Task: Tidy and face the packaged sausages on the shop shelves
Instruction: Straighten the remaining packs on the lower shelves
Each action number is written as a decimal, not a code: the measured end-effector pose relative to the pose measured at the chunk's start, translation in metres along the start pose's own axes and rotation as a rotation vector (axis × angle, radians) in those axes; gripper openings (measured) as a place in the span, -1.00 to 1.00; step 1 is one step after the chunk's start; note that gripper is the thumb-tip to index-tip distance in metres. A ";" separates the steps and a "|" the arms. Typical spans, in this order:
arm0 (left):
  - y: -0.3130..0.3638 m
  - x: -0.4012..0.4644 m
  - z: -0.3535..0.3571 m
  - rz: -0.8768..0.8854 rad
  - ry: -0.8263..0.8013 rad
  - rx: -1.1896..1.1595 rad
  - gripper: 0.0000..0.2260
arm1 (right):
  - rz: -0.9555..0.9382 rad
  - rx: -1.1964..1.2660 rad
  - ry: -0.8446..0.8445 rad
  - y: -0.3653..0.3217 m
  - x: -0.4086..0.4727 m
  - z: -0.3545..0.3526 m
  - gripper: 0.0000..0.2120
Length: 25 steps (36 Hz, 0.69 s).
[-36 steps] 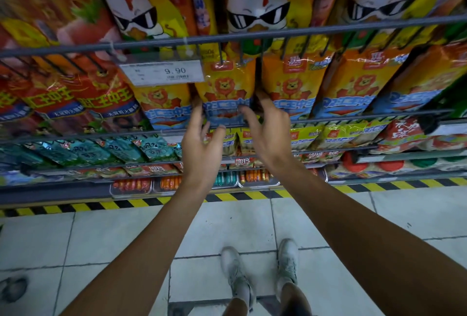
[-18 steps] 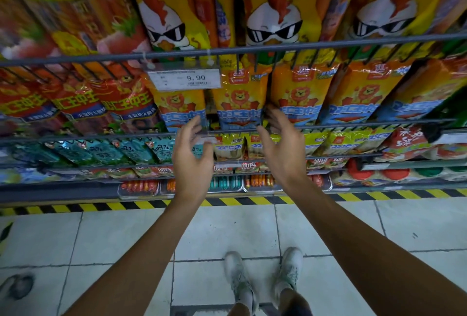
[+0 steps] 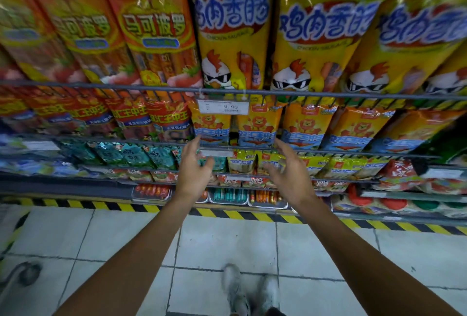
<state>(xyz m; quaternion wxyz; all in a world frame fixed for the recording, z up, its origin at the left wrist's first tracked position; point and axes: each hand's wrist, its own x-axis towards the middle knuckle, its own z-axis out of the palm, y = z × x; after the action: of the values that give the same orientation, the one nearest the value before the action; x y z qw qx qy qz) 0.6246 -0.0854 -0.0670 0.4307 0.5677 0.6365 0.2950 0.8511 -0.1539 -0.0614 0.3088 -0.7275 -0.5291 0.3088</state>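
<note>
On the left of the wire shelves point(image 3: 101, 85), tall orange-red sausage packs point(image 3: 154, 27) stand behind the top rail, with red packs point(image 3: 131, 115) on the tier below and teal bags point(image 3: 113, 155) lower still. At the centre a price tag point(image 3: 223, 107) reading 9.90 hangs from the rail. The left hand point(image 3: 193, 171) is raised with fingers spread and loosely curved, holding nothing, its tips just before an orange lion pack point(image 3: 211, 126). The right hand point(image 3: 290, 172) is likewise open and empty, near the neighbouring lion pack point(image 3: 257, 127). Yellow chicken sausage packs point(image 3: 323, 37) fill the top tier to the right. Small trays of sausages point(image 3: 228, 195) sit on the bottom shelf.
</note>
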 end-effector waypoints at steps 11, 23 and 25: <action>-0.005 -0.050 -0.099 -0.177 -0.097 -0.073 -0.50 | -0.107 -0.022 -0.235 -0.076 -0.051 0.019 -0.41; -0.038 0.005 -0.168 -0.015 -0.183 -0.041 -0.50 | 0.021 0.109 -0.243 -0.150 -0.023 0.097 -0.41; -0.041 0.022 -0.173 0.013 -0.195 -0.050 -0.49 | 0.055 0.156 -0.200 -0.159 -0.015 0.113 -0.41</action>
<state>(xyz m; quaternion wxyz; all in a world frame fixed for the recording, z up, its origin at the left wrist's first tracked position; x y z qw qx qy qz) 0.4526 -0.0519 -0.0282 0.5026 0.5870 0.5804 0.2569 0.6677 -0.1153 -0.0060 0.3015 -0.6811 -0.5116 0.4284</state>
